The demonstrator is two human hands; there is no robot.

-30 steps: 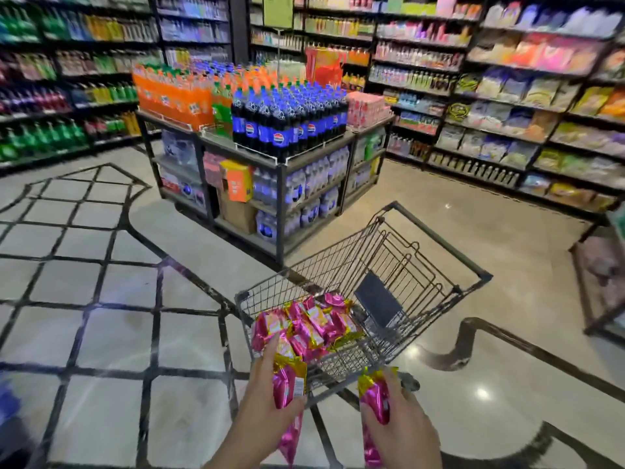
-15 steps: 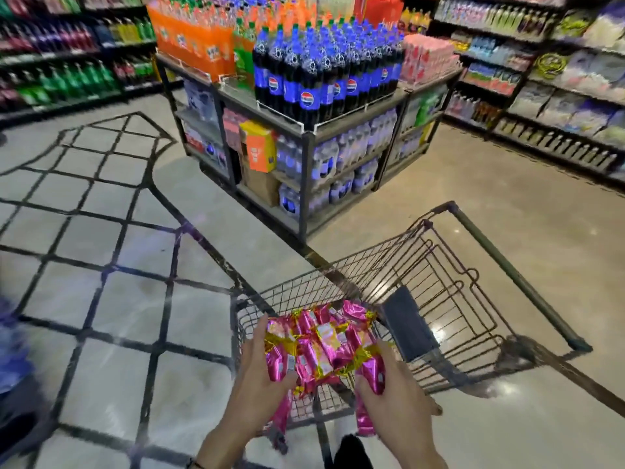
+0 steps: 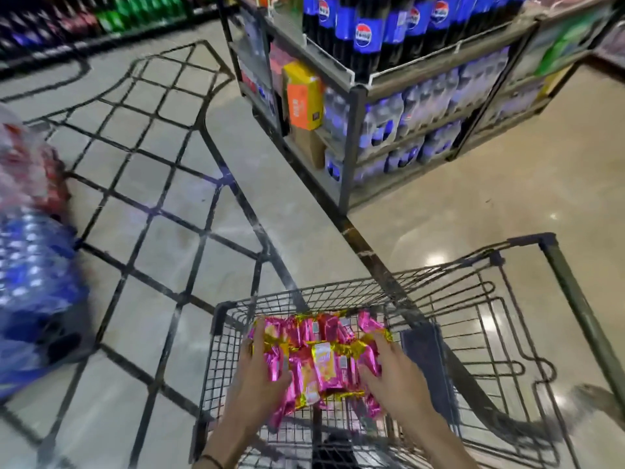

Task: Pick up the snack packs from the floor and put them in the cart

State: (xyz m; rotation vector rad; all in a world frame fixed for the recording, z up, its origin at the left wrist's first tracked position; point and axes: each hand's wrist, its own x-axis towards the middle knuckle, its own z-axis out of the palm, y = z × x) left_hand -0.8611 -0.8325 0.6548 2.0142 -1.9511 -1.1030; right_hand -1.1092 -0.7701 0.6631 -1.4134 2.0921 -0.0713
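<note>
Well left of the cart (image 3: 575, 299), blurred blue bottle packs (image 3: 33, 282) are seen. In the cart's near-left corner the snack packs (image 3: 324, 360) are piled on the wire bottom. The left hand (image 3: 258, 380) is laid against the pile's left side and the right hand (image 3: 394, 377) on its right edge, fingers straight, nothing being clenched.

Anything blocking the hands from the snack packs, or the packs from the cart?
Nothing visible. The left hand and right hand both rest directly on the snack packs, which already lie inside the cart. The dark panel sits to their right, not over them.
</note>
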